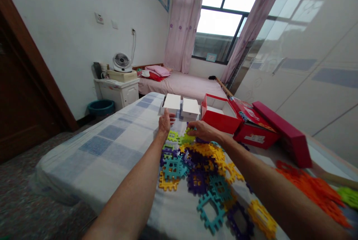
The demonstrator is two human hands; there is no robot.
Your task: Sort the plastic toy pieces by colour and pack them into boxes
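My right hand point(203, 129) is pinched on a lime-green interlocking plastic building piece point(187, 136) at the far edge of the pile. My left hand point(167, 121) is empty, its fingers apart, held on edge between a white box point(171, 102) and the pile. Right below it lies another lime-green piece point(172, 135). Loose notched pieces spread between my forearms: yellow ones point(214, 151), teal ones point(173, 168) and dark purple ones point(198, 181). Some have window-like grids, others are open frames. Many overlap, so the lower ones are partly hidden.
A second white box point(190, 108) stands beside an open red box point(220, 111). To the right are a printed red box point(256, 128) and a long dark-red lid point(285, 131). Orange pieces point(310, 189) are heaped near the right edge. Checked cloth point(112, 146) covers the table.
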